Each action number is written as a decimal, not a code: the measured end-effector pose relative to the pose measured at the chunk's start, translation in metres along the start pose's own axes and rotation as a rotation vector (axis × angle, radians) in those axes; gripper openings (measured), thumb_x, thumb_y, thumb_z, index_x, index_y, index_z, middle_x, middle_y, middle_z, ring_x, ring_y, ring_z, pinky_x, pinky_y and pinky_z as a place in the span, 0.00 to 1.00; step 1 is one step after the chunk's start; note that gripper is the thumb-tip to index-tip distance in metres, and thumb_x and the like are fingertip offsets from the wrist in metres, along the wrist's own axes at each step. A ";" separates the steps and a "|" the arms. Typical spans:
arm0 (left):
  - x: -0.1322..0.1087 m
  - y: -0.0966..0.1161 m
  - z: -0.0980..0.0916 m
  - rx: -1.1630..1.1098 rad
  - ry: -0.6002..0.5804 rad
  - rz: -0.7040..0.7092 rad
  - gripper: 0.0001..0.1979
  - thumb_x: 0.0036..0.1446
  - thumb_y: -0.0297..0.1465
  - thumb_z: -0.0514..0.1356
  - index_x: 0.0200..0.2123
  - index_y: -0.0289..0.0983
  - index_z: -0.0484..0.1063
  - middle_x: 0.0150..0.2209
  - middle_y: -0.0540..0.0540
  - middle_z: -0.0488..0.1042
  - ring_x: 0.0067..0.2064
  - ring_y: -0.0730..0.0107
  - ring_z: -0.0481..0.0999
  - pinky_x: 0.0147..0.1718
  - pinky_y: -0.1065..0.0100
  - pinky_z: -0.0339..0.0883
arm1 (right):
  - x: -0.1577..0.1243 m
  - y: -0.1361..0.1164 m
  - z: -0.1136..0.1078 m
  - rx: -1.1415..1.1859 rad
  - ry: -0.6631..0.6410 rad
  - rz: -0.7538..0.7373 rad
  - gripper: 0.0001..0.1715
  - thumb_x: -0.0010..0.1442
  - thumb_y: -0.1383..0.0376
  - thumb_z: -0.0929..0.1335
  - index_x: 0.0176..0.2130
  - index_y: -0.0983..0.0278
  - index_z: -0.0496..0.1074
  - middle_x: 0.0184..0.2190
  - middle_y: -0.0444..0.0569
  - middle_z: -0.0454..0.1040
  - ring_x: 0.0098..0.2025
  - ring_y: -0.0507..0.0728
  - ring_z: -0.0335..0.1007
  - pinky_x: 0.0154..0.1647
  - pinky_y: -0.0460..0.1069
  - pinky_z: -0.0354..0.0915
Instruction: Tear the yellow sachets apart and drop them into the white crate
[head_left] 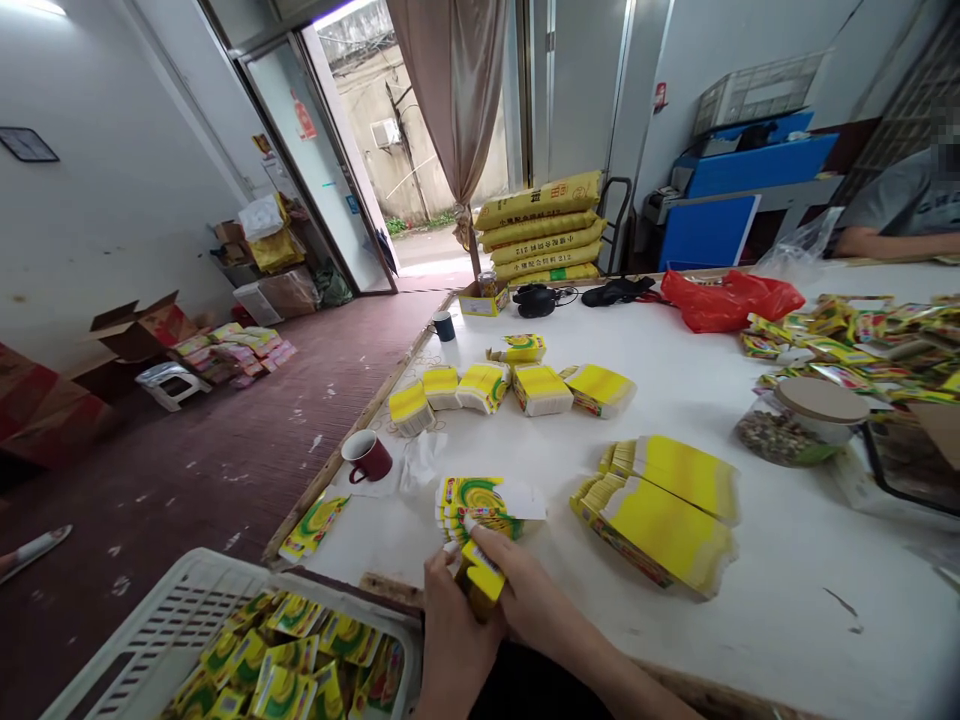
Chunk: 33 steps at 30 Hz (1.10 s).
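Between both hands, over the table's front edge, is a small yellow carton point(484, 578) with one end standing open. My left hand point(456, 625) has its fingers wrapped round the carton's left side. My right hand point(529, 590) grips it from the right, thumb near its top. Just beyond the fingers lies a fanned stack of flat printed yellow cartons point(472, 505), with a white flap at its right. A white plastic basket point(202, 570) at the lower left holds many yellow-green packets point(289, 640). Part of the carton is hidden by my fingers.
Large stacks of flat yellow cartons point(667, 520) lie to the right, with smaller bundles point(536, 388) behind. A dark red mug point(367, 457) stands at the left edge. Further right are a lidded jar point(787, 425), a red bag point(731, 298) and a seated person point(900, 210).
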<state>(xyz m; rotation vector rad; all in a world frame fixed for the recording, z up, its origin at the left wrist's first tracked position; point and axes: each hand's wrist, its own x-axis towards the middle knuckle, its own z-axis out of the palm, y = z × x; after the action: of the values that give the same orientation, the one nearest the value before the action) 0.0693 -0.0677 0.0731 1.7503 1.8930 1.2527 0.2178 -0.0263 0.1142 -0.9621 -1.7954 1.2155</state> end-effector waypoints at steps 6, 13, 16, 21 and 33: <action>0.001 -0.001 -0.017 -0.010 -0.039 -0.001 0.24 0.49 0.34 0.66 0.51 0.38 0.72 0.44 0.39 0.81 0.45 0.50 0.82 0.45 0.52 0.77 | 0.004 -0.004 -0.013 -0.166 -0.116 -0.040 0.43 0.59 0.73 0.65 0.71 0.61 0.56 0.73 0.58 0.53 0.74 0.64 0.49 0.71 0.61 0.55; 0.027 0.013 -0.063 -0.125 -0.302 -0.044 0.24 0.43 0.35 0.73 0.46 0.38 0.78 0.39 0.43 0.83 0.39 0.56 0.83 0.39 0.62 0.79 | 0.007 -0.017 -0.035 -0.279 -0.313 -0.113 0.28 0.59 0.78 0.64 0.52 0.55 0.77 0.65 0.51 0.67 0.67 0.59 0.65 0.64 0.55 0.63; 0.029 0.019 -0.067 -0.127 -0.368 -0.017 0.25 0.41 0.33 0.73 0.46 0.39 0.78 0.40 0.43 0.83 0.39 0.56 0.83 0.40 0.63 0.78 | 0.010 -0.014 -0.043 -0.199 -0.408 -0.156 0.21 0.57 0.76 0.67 0.46 0.58 0.78 0.55 0.50 0.73 0.60 0.58 0.70 0.60 0.52 0.66; 0.017 0.020 -0.049 -0.146 -0.275 -0.113 0.25 0.44 0.34 0.72 0.47 0.38 0.77 0.42 0.42 0.83 0.43 0.53 0.82 0.43 0.60 0.78 | 0.000 -0.002 -0.019 -0.019 -0.144 -0.081 0.29 0.57 0.74 0.68 0.57 0.60 0.66 0.60 0.53 0.67 0.64 0.59 0.64 0.64 0.55 0.62; -0.001 -0.044 -0.026 -0.822 0.573 -0.422 0.30 0.50 0.60 0.61 0.43 0.42 0.70 0.53 0.39 0.76 0.53 0.51 0.77 0.47 0.53 0.76 | 0.049 0.043 -0.023 -0.669 0.115 0.243 0.13 0.59 0.71 0.71 0.46 0.66 0.75 0.47 0.60 0.75 0.52 0.68 0.69 0.54 0.59 0.65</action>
<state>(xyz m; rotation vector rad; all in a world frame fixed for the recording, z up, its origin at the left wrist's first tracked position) 0.0217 -0.0749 0.0560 0.5809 1.4860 2.0653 0.2247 0.0370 0.0884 -1.6247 -2.0731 0.6615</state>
